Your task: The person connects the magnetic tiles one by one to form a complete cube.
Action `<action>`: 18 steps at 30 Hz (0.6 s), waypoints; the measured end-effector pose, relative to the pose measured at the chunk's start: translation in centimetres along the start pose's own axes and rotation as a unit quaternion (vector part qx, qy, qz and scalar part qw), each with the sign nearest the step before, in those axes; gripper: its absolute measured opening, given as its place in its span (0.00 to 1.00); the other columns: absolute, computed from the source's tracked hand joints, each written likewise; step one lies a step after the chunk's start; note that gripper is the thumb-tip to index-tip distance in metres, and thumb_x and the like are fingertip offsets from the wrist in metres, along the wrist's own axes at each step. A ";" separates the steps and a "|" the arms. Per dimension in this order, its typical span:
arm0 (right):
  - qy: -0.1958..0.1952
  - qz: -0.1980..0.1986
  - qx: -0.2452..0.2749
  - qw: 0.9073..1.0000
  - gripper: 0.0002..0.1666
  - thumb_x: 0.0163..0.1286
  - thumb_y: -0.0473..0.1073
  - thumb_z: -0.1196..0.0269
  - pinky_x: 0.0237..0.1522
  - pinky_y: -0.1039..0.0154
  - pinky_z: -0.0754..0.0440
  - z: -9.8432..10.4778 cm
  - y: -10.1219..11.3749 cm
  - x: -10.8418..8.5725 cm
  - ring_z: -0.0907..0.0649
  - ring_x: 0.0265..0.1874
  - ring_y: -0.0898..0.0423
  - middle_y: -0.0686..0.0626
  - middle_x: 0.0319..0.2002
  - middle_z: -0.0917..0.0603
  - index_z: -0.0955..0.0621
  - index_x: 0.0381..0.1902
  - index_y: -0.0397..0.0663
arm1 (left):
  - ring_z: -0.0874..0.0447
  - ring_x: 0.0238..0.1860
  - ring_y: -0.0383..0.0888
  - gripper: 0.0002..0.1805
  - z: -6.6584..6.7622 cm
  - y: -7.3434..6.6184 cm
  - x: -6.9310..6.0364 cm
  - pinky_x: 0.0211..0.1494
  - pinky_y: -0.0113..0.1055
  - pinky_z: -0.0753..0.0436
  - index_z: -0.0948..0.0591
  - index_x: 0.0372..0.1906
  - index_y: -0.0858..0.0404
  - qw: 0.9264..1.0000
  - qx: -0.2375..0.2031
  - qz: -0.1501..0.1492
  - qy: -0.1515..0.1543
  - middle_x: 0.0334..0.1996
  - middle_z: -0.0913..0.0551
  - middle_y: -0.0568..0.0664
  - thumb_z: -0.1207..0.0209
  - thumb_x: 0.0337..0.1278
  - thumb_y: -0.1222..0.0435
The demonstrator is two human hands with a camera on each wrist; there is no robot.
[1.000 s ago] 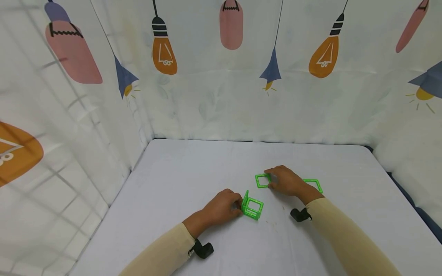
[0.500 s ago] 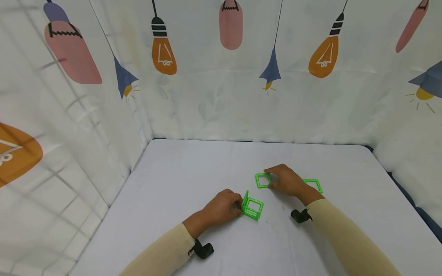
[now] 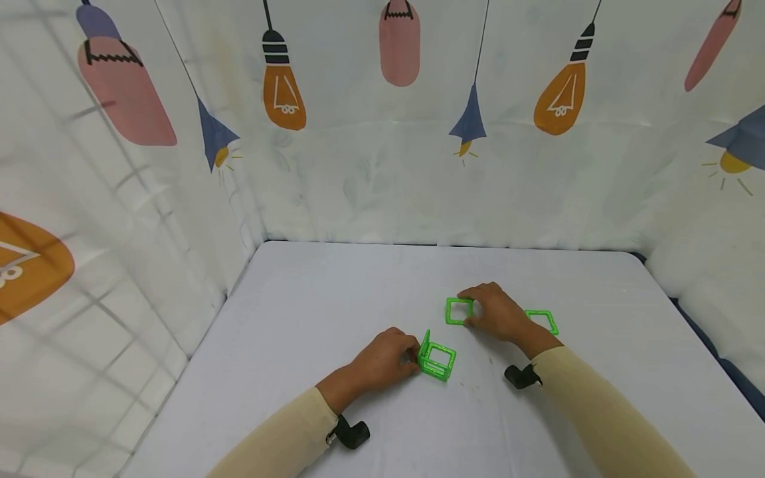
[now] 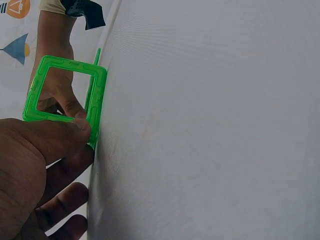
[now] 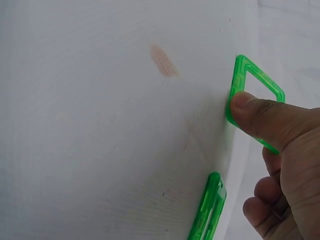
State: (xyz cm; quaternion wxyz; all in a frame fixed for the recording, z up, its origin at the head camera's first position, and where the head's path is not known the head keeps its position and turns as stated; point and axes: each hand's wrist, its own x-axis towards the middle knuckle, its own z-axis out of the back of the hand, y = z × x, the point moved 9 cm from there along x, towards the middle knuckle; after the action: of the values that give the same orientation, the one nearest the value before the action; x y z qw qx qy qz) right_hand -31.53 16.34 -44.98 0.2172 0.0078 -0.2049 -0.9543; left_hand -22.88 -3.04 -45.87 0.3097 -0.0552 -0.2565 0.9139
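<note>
My left hand (image 3: 385,358) holds a few joined green square-frame magnetic tiles (image 3: 433,372) at their left side. One of these tiles stands up and another lies flat. In the left wrist view the thumb presses on the near corner of a tile (image 4: 69,64). Farther back, my right hand (image 3: 495,315) pinches a single green square tile (image 3: 449,312) between thumb and fingers, upright and facing me. From the right wrist, this tile (image 5: 236,82) shows the thumb across its lower edge. The two hands' tiles are apart.
Another loose green tile (image 3: 540,312) lies flat just beyond the right forearm, partly hidden by it. A white-covered table (image 3: 335,285) spreads under everything, faintly stained near the middle. Patterned white cloth (image 3: 370,172) hangs at the back and sides.
The single tile in my right hand has shifted slightly right and turned squarer to the head view, with the fingers moving a little. The left hand and its joined tiles have stayed put.
</note>
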 end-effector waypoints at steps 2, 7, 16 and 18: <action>-0.001 -0.001 -0.001 1.000 0.34 0.59 0.45 0.21 0.65 0.44 0.28 0.0 0.0 -0.1 0.26 0.64 0.41 0.47 0.60 0.18 0.19 0.63 0.50 | 0.24 0.47 0.36 0.07 0.0 0.0 0.0 0.51 0.33 0.23 0.16 0.38 0.51 1.000 0.003 0.000 -0.001 0.35 0.19 0.32 0.27 0.60 0.62; 0.002 -0.008 -0.005 1.000 0.35 0.58 0.46 0.21 0.59 0.48 0.23 0.0 -0.1 -0.3 0.23 0.55 0.46 0.51 0.50 0.15 0.19 0.64 0.52 | 0.23 0.46 0.37 0.07 0.1 -0.1 0.0 0.51 0.34 0.22 0.16 0.37 0.51 1.000 0.008 -0.003 -0.006 0.35 0.18 0.34 0.27 0.59 0.63; -0.006 -0.016 -0.005 1.000 0.34 0.60 0.46 0.22 0.48 0.52 0.20 0.2 -0.4 -0.7 0.21 0.47 0.51 0.54 0.41 0.18 0.19 0.65 0.56 | 0.24 0.45 0.37 0.08 0.1 -0.2 0.0 0.50 0.34 0.22 0.16 0.36 0.51 1.000 0.010 -0.007 -0.009 0.34 0.18 0.34 0.27 0.58 0.64; -0.008 -0.015 -0.006 1.000 0.32 0.63 0.45 0.24 0.47 0.52 0.19 0.3 -0.3 -0.8 0.20 0.47 0.51 0.55 0.42 0.17 0.19 0.65 0.57 | 0.24 0.46 0.37 0.08 0.1 -0.2 0.0 0.50 0.34 0.22 0.16 0.36 0.51 1.000 0.010 -0.008 -0.010 0.34 0.18 0.34 0.27 0.58 0.63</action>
State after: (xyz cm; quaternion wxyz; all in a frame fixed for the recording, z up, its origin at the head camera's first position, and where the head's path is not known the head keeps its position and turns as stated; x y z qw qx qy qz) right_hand -30.94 17.09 -44.90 0.2010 0.0020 -0.2011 -0.9587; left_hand -22.82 -2.98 -45.65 0.3149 -0.0411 -0.2503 0.9146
